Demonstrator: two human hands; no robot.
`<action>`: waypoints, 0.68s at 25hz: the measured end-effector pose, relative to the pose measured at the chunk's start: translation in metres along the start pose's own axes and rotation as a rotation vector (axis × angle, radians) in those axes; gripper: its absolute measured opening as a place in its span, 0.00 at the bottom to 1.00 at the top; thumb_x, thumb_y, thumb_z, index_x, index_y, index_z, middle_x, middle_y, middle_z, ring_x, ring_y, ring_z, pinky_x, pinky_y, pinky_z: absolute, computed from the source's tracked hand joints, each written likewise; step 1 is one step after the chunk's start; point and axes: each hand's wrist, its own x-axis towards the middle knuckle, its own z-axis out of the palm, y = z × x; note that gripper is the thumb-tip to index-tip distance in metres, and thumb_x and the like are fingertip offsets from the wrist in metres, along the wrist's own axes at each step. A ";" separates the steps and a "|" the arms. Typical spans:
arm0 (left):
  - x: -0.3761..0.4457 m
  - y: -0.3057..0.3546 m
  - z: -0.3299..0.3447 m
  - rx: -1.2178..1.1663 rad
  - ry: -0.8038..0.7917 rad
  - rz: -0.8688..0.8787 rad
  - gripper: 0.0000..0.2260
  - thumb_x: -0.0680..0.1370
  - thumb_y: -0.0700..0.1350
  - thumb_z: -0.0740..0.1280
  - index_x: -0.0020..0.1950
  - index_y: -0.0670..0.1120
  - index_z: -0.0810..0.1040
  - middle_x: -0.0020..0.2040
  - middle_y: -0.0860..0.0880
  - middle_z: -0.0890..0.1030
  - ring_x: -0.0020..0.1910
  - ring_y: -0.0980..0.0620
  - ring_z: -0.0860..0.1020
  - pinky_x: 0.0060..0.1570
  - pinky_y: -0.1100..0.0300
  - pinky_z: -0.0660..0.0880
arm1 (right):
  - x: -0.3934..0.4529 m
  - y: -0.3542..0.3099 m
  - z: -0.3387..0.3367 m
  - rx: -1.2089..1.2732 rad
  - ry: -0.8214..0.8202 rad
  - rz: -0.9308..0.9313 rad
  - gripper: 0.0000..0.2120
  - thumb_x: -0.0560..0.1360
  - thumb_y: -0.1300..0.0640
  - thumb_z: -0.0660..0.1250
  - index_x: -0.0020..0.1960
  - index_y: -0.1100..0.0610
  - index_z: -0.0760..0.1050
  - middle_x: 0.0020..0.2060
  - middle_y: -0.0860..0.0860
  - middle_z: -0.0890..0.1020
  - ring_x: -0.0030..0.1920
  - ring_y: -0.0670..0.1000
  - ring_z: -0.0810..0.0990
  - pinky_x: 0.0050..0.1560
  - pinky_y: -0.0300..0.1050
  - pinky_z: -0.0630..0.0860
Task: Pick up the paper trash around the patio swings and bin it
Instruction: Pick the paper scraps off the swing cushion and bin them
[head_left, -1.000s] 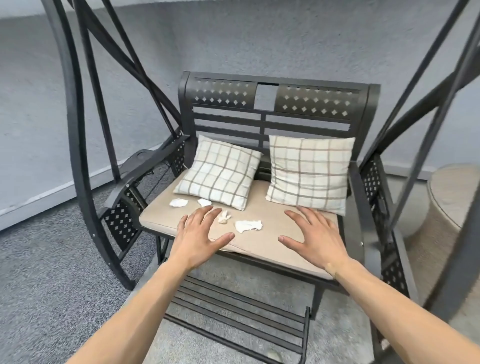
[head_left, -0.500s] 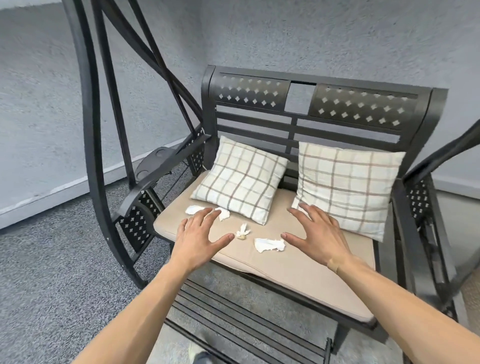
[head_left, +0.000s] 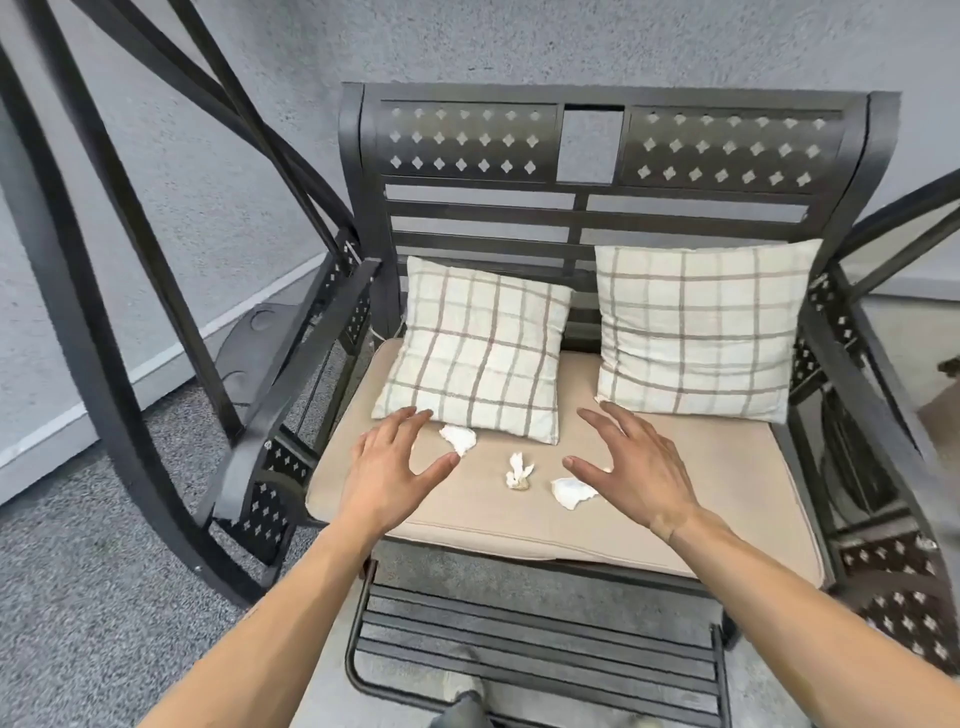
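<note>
Three crumpled white paper scraps lie on the tan seat cushion (head_left: 675, 499) of a black metal patio swing. One scrap (head_left: 459, 438) sits at the front edge of the left pillow, a small twisted one (head_left: 518, 472) lies mid-seat, and a third (head_left: 570, 492) lies just right of it. My left hand (head_left: 393, 467) hovers open over the cushion, its thumb close to the first scrap. Spread open, my right hand (head_left: 631, 462) hangs beside the third scrap, partly covering it. Neither hand holds anything.
Two plaid pillows (head_left: 475, 348) (head_left: 701, 327) lean on the swing's backrest (head_left: 613, 208). Black armrests (head_left: 306, 364) and frame bars (head_left: 93, 291) flank the seat. A slatted footrest (head_left: 540, 634) lies below, on grey carpet (head_left: 93, 597).
The view has closed in on the swing seat. Both hands have moved forward over the cushion, nearer the scraps; the scrap at the far left is now hidden behind my left hand.
</note>
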 end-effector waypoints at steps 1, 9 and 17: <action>0.005 -0.008 0.000 -0.004 -0.008 0.010 0.32 0.74 0.70 0.58 0.72 0.54 0.66 0.73 0.53 0.68 0.72 0.52 0.65 0.70 0.47 0.63 | 0.000 -0.005 0.005 0.005 0.004 0.031 0.31 0.72 0.30 0.58 0.72 0.39 0.60 0.75 0.46 0.60 0.74 0.50 0.58 0.68 0.54 0.61; 0.042 -0.071 0.041 -0.079 -0.077 -0.059 0.27 0.75 0.63 0.65 0.70 0.52 0.69 0.70 0.51 0.70 0.69 0.49 0.69 0.67 0.45 0.67 | 0.011 -0.010 0.060 0.030 0.010 0.217 0.28 0.73 0.36 0.62 0.70 0.43 0.65 0.72 0.46 0.66 0.69 0.52 0.65 0.64 0.54 0.67; 0.050 -0.153 0.173 -0.108 -0.127 -0.463 0.26 0.76 0.58 0.67 0.71 0.52 0.66 0.69 0.46 0.69 0.66 0.44 0.71 0.62 0.41 0.70 | 0.061 0.049 0.189 -0.045 -0.125 0.399 0.29 0.73 0.39 0.66 0.71 0.48 0.66 0.68 0.51 0.68 0.64 0.57 0.67 0.59 0.55 0.70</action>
